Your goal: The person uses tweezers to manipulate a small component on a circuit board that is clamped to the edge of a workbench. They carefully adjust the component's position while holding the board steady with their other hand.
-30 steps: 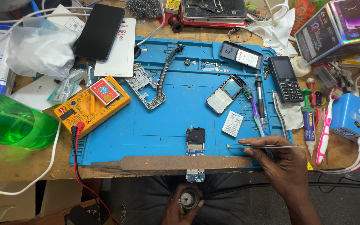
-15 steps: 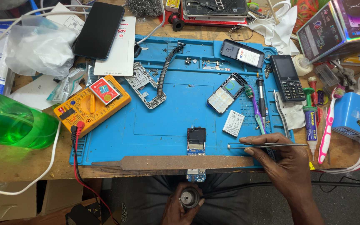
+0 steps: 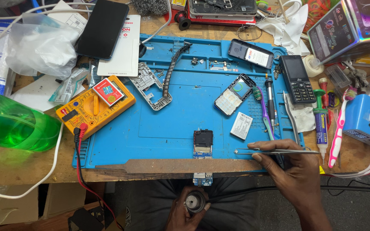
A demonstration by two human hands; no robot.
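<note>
While left hand (image 3: 189,209) grips round tool (image 3: 195,201), right-hand fingers (image 3: 264,146) still pinch tweezers (image 3: 279,151).

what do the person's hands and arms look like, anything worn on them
Both hands are bare: no gloves, rings or watch show on the right hand or the left hand. The right forearm is bare too, with no sleeve in view. Only part of the left hand shows, so its wrist cannot be checked.

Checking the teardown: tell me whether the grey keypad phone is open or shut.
Open: the grey keypad phone lies with its innards and round part exposed, casing off.
</note>
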